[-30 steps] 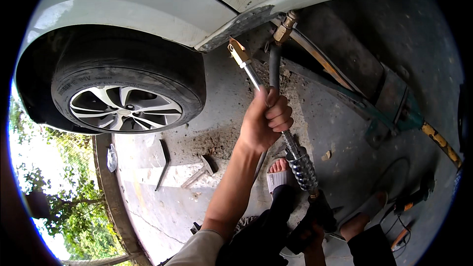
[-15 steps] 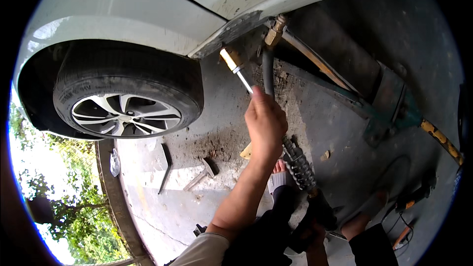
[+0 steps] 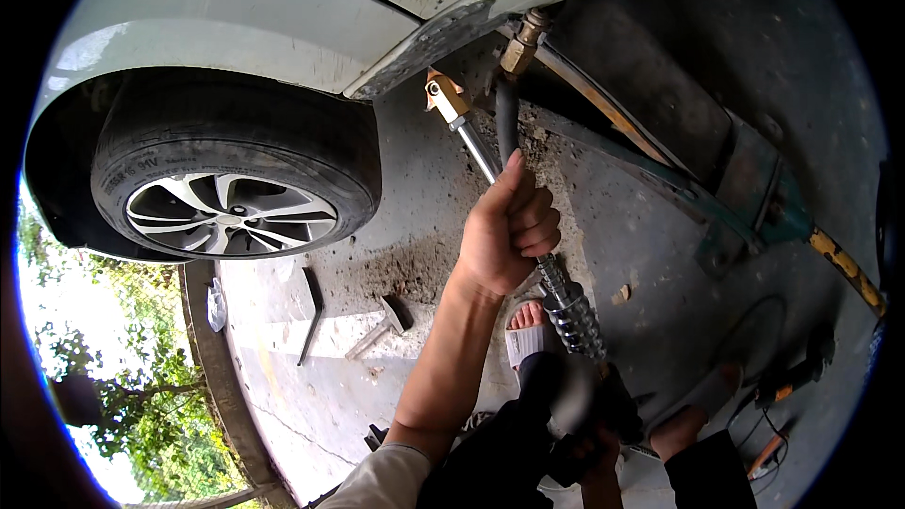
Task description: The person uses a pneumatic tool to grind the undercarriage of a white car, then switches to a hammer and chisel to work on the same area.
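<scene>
My left hand (image 3: 509,231) is closed around the metal shaft of a long spray wand (image 3: 566,306), thumb pointing up along it. The wand's brass tip (image 3: 443,94) points at the dirty underside edge of a white car (image 3: 283,28). A black hose (image 3: 506,123) runs beside the shaft up to a brass fitting (image 3: 523,38) under the sill. My right hand (image 3: 589,443) sits low at the wand's dark, blurred handle end and seems wrapped on it.
The car's rear wheel (image 3: 231,203) hangs above the wet concrete floor (image 3: 311,386). A green and yellow lift arm (image 3: 754,217) reaches under the car at right. A hammer (image 3: 382,325) and a dark bar (image 3: 309,316) lie on the floor. My sandalled foot (image 3: 528,335) is below; cables (image 3: 782,382) lie right.
The wand tip has stayed by the sill edge, shifting only slightly. My left hand has kept its grip on the shaft and turned so that its fingers now show.
</scene>
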`<state>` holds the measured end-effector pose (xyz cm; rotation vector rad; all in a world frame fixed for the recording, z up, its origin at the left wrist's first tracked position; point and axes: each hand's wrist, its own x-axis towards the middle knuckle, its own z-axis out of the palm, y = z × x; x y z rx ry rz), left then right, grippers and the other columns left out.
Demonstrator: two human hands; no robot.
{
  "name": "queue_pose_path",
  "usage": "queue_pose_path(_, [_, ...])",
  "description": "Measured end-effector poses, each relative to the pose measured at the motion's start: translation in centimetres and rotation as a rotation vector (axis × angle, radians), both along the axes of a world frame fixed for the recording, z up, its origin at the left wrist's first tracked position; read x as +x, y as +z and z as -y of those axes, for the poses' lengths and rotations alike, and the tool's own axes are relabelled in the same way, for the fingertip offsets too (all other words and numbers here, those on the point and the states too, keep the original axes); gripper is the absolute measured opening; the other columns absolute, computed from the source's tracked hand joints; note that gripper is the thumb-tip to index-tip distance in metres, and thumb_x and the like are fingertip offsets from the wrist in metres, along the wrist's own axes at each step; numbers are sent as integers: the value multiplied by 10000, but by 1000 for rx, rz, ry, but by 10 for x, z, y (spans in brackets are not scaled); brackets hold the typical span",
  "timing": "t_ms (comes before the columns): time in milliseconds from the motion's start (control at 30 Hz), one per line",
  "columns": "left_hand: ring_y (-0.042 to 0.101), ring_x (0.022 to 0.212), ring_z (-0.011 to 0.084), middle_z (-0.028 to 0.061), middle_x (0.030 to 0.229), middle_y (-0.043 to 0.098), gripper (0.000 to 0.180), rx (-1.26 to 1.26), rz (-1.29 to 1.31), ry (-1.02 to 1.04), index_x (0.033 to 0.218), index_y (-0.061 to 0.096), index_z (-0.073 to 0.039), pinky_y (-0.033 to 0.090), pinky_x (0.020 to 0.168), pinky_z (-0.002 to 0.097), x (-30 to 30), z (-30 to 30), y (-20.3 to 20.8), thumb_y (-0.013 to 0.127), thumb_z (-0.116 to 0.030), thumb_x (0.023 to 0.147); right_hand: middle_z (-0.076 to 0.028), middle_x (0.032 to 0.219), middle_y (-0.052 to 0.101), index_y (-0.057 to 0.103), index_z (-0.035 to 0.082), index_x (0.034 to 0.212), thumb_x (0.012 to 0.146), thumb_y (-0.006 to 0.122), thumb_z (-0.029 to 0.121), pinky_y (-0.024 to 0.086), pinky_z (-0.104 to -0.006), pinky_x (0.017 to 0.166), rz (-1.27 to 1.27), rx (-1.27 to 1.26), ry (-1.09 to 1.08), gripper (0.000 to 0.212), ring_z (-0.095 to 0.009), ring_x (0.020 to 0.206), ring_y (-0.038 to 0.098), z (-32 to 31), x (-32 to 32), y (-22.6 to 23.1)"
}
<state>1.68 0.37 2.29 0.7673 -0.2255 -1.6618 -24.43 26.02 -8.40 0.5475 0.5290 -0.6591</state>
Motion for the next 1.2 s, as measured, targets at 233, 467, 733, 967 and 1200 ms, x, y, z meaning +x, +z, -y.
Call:
queue_pose_path(233, [182, 440, 68, -57, 526, 220, 460, -62, -4, -29, 622, 290, -170, 168, 388, 226, -5, 2, 7, 371, -409, 1007, 61, 545, 300, 556, 172, 1008, 837, 569, 288, 318, -246, 468, -8, -13, 10, 207, -92, 497, 343, -20, -9, -19])
queue_pose_path(467, [182, 439, 65, -59, 529, 226, 464, -52, 35, -16, 623, 292, -170, 167, 387, 224, -3, 3, 13, 383, -423, 1000, 75, 550, 326, 540, 156, 1079, 817, 580, 310, 366, -256, 485, -2, -5, 15, 306, -90, 509, 383, -19, -8, -14])
queue_pose_path(733, [170, 445, 69, -56, 535, 212, 470, -32, 8, -1, 612, 277, -179, 153, 394, 233, -2, 3, 13, 405, -418, 996, 73, 550, 337, 541, 154, 1053, 790, 599, 303, 348, -239, 468, -98, -35, 51, 308, -82, 492, 365, -4, -1, 3])
queue_pose_path(967, [432, 550, 129, -7, 578, 411, 443, -257, 354, 81, 691, 425, -144, 399, 574, 280, -17, -11, -10, 372, -473, 984, 55, 562, 343, 545, 139, 1027, 800, 581, 274, 332, -240, 457, -71, 33, 36, 267, -96, 493, 368, -27, -11, -5])
queue_pose_path(1200, [594, 597, 179, 98, 664, 571, 365, -54, 427, -43, 892, 503, -13, 495, 568, 288, -44, -58, -20, 581, -368, 927, 50, 566, 354, 541, 138, 1018, 802, 581, 263, 362, -250, 463, -75, 49, 4, 252, -101, 495, 382, -37, -11, -4])
